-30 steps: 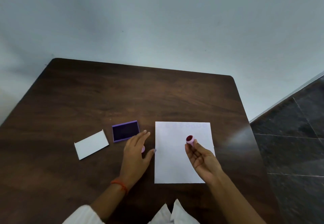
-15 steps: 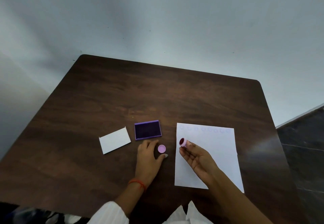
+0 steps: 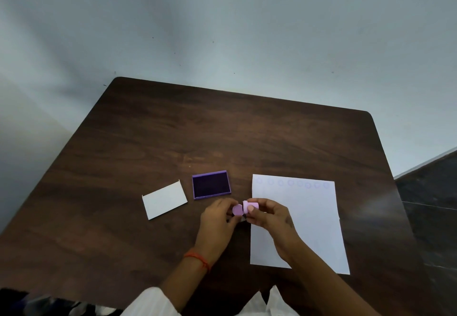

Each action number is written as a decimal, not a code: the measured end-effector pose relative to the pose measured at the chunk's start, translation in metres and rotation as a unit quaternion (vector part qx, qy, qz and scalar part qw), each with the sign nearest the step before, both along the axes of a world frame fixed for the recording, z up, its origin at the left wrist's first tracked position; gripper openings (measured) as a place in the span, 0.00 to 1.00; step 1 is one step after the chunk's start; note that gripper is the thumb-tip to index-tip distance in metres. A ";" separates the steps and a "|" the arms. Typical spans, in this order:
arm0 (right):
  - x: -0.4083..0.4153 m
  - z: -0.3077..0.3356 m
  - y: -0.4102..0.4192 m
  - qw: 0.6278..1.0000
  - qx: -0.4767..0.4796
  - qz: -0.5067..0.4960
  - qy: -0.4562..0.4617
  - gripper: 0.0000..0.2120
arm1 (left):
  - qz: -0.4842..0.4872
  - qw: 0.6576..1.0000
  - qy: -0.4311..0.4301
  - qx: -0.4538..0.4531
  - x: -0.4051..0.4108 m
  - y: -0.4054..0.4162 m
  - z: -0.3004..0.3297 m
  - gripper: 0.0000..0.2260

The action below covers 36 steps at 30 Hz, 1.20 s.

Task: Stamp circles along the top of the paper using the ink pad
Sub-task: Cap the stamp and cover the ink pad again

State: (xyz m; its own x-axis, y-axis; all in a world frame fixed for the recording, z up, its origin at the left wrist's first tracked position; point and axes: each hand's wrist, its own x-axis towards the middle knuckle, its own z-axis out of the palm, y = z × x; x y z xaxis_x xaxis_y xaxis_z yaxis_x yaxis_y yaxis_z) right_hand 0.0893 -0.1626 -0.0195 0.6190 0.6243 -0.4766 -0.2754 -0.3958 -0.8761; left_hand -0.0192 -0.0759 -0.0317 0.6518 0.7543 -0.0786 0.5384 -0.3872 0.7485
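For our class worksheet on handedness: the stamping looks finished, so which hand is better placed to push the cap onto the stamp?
Left, probably. The left hand already holds the cap beside the stamp, which the right hand grips.

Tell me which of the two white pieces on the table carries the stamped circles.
The large sheet of paper to the right of the ink pad: faint circles run along its top edge. The small card left of the pad is blank.

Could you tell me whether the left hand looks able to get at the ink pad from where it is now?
Probably yes. The ink pad lies open on the table just beyond the left hand with nothing between them, but that hand's fingers are pinching the stamp cap, so it would need to let go first.
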 end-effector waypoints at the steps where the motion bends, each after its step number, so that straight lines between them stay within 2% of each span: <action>1: 0.000 0.000 0.001 0.999 -0.004 0.008 -0.034 0.10 | 0.004 1.000 -0.005 -0.004 0.001 -0.001 0.003 0.12; 8: -0.001 0.002 0.003 0.992 0.016 0.023 -0.122 0.05 | 0.012 0.999 -0.036 -0.016 0.006 -0.001 0.012 0.10; 19: 0.008 0.002 0.002 0.988 0.017 0.045 -0.149 0.09 | 0.016 0.997 -0.049 -0.057 0.010 0.002 0.019 0.11; 26: 0.016 0.001 -0.001 0.991 0.007 0.066 -0.117 0.10 | -0.006 0.999 -0.040 -0.031 0.013 0.000 0.023 0.10; 31: 0.022 0.003 -0.002 0.993 -0.035 0.069 -0.093 0.14 | -0.029 0.999 -0.030 -0.031 0.015 -0.002 0.027 0.10; 36: 0.026 0.003 -0.004 0.994 0.018 0.088 -0.054 0.14 | -0.021 0.999 -0.022 -0.023 0.016 0.005 0.027 0.12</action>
